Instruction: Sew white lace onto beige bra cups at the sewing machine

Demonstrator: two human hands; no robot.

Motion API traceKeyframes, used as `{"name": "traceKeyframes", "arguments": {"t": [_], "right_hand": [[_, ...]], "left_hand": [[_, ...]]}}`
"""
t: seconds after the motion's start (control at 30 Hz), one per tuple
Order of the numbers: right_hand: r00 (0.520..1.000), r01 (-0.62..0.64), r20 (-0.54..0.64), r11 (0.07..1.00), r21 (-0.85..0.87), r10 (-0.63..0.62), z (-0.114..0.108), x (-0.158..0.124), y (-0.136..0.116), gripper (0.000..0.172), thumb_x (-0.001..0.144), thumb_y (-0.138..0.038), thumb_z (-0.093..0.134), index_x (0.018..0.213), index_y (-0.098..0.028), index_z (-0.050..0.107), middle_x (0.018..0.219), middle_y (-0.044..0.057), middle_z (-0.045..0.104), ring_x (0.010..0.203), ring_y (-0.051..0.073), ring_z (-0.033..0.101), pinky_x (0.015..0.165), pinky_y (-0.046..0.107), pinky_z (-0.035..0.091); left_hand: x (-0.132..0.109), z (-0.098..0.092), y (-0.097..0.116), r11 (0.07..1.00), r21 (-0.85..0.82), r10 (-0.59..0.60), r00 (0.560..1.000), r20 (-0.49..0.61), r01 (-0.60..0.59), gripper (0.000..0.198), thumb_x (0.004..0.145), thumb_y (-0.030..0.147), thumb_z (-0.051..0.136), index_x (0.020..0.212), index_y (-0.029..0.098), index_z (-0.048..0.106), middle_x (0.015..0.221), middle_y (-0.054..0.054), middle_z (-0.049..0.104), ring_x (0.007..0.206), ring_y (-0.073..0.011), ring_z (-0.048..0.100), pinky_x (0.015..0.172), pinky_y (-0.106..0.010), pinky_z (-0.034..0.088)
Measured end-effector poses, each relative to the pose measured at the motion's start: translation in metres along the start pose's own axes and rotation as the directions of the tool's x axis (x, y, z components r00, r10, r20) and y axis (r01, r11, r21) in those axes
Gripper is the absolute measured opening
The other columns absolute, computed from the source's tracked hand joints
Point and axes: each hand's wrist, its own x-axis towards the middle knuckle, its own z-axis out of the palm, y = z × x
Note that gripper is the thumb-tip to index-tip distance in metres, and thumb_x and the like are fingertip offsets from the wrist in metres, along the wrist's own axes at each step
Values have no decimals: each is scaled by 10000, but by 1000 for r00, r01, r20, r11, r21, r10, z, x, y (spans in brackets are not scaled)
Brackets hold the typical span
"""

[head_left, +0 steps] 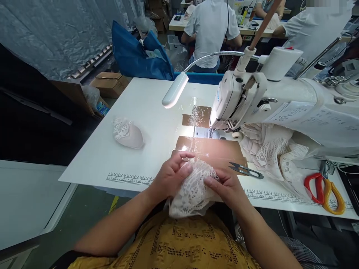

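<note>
My left hand (175, 175) and my right hand (228, 186) hold a piece of white lace fabric (195, 190) between them, close to my body at the table's front edge. Each hand grips one side of the lace with thumb and fingers, and a sheer edge hangs below. To the left on the table lies a pale moulded bra cup (130, 136) with lace over one end. Thread snips (246, 170) rest just beyond my right hand. Ahead stands a white sewing machine (260, 99), its needle area lit.
Brown tape (207, 147) covers part of the table around the needle plate. More lace pieces (276, 149) are heaped under the machine arm. Scissors with red and yellow handles (327, 190) lie at the right. A lamp (176, 89) overhangs the table. Co-workers (211, 31) sit beyond.
</note>
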Motion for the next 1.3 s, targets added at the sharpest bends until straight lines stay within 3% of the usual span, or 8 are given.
{"name": "traceKeyframes", "arguments": {"t": [0.1, 0.23, 0.47, 0.6, 0.73, 0.87, 1.03, 1.3], "right_hand": [[975, 145, -179, 988, 44, -135, 2, 1, 0, 266, 851, -437, 630, 755, -201, 706, 700, 10, 627, 661, 170, 560, 618, 279, 461], [930, 253, -252, 963, -95, -269, 6, 6, -4, 286, 898, -391, 565, 717, -213, 698, 729, 24, 625, 708, 181, 568, 701, 311, 475], [933, 80, -360, 977, 196, -4, 19, 17, 0, 309, 720, -445, 749, 613, -187, 615, 583, -14, 549, 527, 122, 469, 504, 251, 432], [896, 153, -444, 941, 302, -3, 10, 14, 2, 287, 679, -408, 795, 634, -200, 602, 600, -30, 585, 553, 113, 507, 551, 238, 470], [985, 73, -164, 987, 140, -50, 8, 9, -6, 164, 743, -317, 767, 728, -203, 650, 679, -25, 630, 587, 109, 544, 555, 218, 459], [995, 82, 62, 995, -49, -79, 21, 6, -14, 111, 803, -304, 710, 795, -199, 674, 728, -8, 657, 630, 123, 568, 584, 232, 455], [982, 178, -28, 962, -209, -187, 28, 9, -15, 103, 815, -279, 676, 757, -195, 684, 799, 20, 687, 721, 152, 626, 647, 254, 480], [968, 181, -134, 959, -217, -213, 33, 13, -10, 104, 803, -226, 656, 709, -183, 641, 780, 23, 683, 683, 143, 619, 613, 246, 477]], "left_hand": [[-9, -4, -6, 836, -503, -169, 975, 143, 219, 792, 823, 750, 394, 1392, 204, 328, 1147, -133, 601, 988, -263, 623, 842, -421, 512], [-21, 8, -13, 714, -629, -171, 948, 268, 307, 848, 764, 687, 570, 1393, 151, 379, 1336, -170, 521, 1234, -312, 509, 1056, -438, 401], [-13, 30, -22, 832, -481, -250, 961, 120, 277, 374, 653, 69, 641, 1010, 175, 671, 958, -57, 702, 909, -211, 650, 865, -360, 516], [-32, -10, -16, 953, -183, -135, 877, 462, 243, 240, 772, 192, 667, 550, 149, 585, 535, -25, 605, 522, -142, 581, 611, -309, 534], [-41, -42, 19, 999, -13, 38, 936, 351, -36, 127, 755, 274, 732, 828, 188, 674, 891, -67, 695, 817, -193, 636, 807, -340, 527], [-27, -34, 37, 880, 441, 123, 981, 151, -178, 728, 642, 331, 830, 1295, 236, 521, 1309, -84, 548, 1197, -278, 502, 1032, -406, 409], [-17, -22, 18, 883, 451, 24, 971, 237, -132, 325, 857, 359, 622, 1118, 168, 594, 931, -30, 635, 797, -160, 596, 704, -264, 489], [-18, -25, 21, 883, 435, 83, 971, 226, -177, 241, 866, 325, 638, 1058, 179, 626, 888, -1, 640, 778, -128, 583, 687, -222, 457]]}}
